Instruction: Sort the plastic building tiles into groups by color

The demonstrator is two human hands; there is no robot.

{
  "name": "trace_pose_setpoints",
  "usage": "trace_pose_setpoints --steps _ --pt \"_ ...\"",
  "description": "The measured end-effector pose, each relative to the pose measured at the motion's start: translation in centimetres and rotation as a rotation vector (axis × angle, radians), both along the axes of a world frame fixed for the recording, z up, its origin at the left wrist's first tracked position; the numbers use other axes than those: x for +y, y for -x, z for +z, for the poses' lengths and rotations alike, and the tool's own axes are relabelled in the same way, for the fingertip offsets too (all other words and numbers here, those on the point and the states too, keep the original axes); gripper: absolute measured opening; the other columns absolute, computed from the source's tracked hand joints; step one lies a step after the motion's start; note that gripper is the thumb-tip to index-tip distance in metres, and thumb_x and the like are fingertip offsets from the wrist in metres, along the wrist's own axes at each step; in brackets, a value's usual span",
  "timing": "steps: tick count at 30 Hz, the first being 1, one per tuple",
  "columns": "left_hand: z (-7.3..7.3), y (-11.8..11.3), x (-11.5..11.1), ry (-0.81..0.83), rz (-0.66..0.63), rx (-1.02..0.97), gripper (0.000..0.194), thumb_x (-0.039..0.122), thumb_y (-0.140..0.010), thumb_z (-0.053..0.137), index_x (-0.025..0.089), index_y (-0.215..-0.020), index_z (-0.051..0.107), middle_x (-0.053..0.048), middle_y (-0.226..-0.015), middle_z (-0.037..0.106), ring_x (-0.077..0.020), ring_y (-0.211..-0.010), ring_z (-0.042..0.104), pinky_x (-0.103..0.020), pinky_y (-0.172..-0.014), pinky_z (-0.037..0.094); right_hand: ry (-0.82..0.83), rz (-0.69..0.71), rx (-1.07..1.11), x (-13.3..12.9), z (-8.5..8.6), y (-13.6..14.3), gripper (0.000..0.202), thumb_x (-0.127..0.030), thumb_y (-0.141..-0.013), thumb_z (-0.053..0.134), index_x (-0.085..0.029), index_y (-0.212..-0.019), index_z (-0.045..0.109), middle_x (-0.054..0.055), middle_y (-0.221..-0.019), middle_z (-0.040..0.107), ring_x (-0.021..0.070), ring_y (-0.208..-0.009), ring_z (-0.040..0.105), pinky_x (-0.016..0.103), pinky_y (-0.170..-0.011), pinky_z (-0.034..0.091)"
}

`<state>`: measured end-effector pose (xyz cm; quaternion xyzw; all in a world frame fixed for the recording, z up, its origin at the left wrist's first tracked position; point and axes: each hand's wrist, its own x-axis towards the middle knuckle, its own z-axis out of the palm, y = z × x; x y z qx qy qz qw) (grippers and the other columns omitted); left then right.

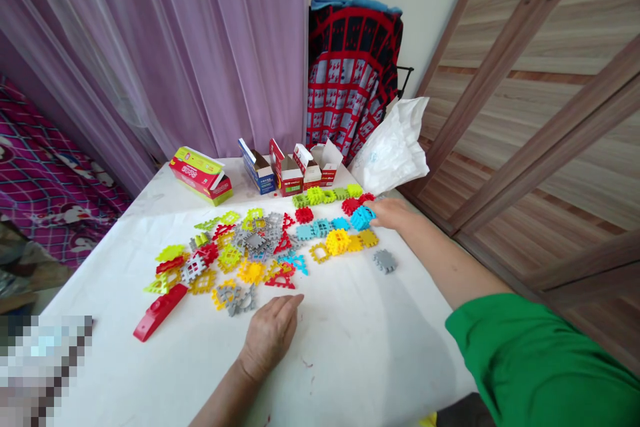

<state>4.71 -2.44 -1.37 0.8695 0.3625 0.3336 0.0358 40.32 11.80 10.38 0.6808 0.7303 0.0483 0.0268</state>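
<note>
My right hand [389,213] reaches to the far right of the table and grips a blue interlocking block [363,217]; some fingers are hidden behind it. Close by lie flat light-blue pieces [320,228], red pieces [351,205], a row of green pieces [323,196] and a yellow block [339,241] with flat yellow pieces. A grey piece [385,261] lies alone nearer me. My left hand [273,330] rests on the table, holding nothing, its fingers extended. In front of it is a mixed pile of grey, yellow, red and green pieces [255,240].
Several opened cardboard boxes [290,180] stand at the back, beside a red-green box [200,175]. A white plastic bag [393,147] sits at the back right. A long red piece [160,312] lies at left on the white-covered table [350,360]. Wooden wardrobe doors [540,113] border the right.
</note>
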Motion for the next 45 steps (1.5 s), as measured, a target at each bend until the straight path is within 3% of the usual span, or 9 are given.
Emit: trace_pose_setpoints --steps 6,16,23,27,34,37,45 --pt "0.0 -0.1 0.3 -0.018 -0.012 0.032 0.030 0.014 -0.091 0.042 0.019 -0.115 0.058 -0.007 -0.094 0.073 -0.0171 -0.080 0.070 -0.028 -0.072 0.059 0.155 0.026 -0.114 1.5 -0.7 0.1 0.043 -0.028 -0.070 0.074 -0.021 -0.112 0.067 0.009 -0.100 0.072 0.0264 -0.092 0.065 0.029 -0.071 0.044" --pt "-0.3 0.0 0.3 0.005 -0.001 0.037 0.029 0.015 -0.091 0.041 0.018 -0.116 0.056 -0.007 -0.093 0.073 -0.0163 -0.078 0.070 -0.027 -0.070 0.059 0.206 0.008 -0.192 1.9 -1.0 0.4 0.050 -0.026 -0.074 0.071 -0.025 -0.123 0.061 0.009 -0.108 0.070 0.0276 -0.099 0.064 0.031 -0.075 0.046" --pt "-0.3 0.0 0.4 0.062 0.013 0.003 0.029 0.015 -0.090 0.042 0.019 -0.115 0.057 -0.007 -0.093 0.073 -0.0160 -0.080 0.070 -0.026 -0.072 0.059 0.142 -0.021 -0.174 -0.2 -0.5 1.7 0.058 -0.025 -0.082 0.064 -0.024 -0.138 0.049 0.011 -0.110 0.069 0.0269 -0.100 0.064 0.031 -0.075 0.045" --pt "0.0 -0.1 0.4 0.160 0.043 -0.038 0.029 0.016 -0.091 0.042 0.020 -0.116 0.057 -0.006 -0.094 0.073 -0.0151 -0.083 0.070 -0.025 -0.075 0.058 0.056 0.002 -0.080 -2.6 -0.8 4.5 0.053 -0.031 -0.088 0.056 -0.027 -0.140 0.046 0.008 -0.104 0.072 0.0242 -0.092 0.066 0.029 -0.071 0.045" --pt "0.2 -0.2 0.5 0.268 0.121 -0.050 0.030 0.016 -0.089 0.043 0.021 -0.114 0.060 -0.006 -0.094 0.073 -0.0160 -0.083 0.070 -0.027 -0.075 0.057 -0.098 0.151 0.324 -6.6 -4.6 13.5 0.040 -0.032 -0.091 0.049 -0.030 -0.131 0.056 0.001 -0.097 0.075 0.0178 -0.084 0.068 0.024 -0.068 0.043" --pt "0.1 -0.1 0.5 0.295 0.144 -0.076 0.031 0.015 -0.088 0.044 0.022 -0.113 0.060 -0.005 -0.094 0.073 -0.0155 -0.083 0.070 -0.026 -0.076 0.056 -0.097 0.135 0.435 -7.8 -6.6 16.6 0.032 -0.031 -0.092 0.048 -0.030 -0.120 0.063 0.000 -0.097 0.074 0.0168 -0.088 0.068 0.023 -0.071 0.043" --pt "-0.2 0.1 0.8 0.406 0.191 -0.190 0.029 0.013 -0.086 0.045 0.023 -0.106 0.063 -0.003 -0.091 0.074 -0.0151 -0.084 0.069 -0.026 -0.078 0.054 0.001 0.010 0.372 -9.9 -9.8 18.9 0.033 -0.031 -0.092 0.047 -0.028 -0.122 0.062 0.003 -0.097 0.074 0.0183 -0.085 0.068 0.024 -0.068 0.042"
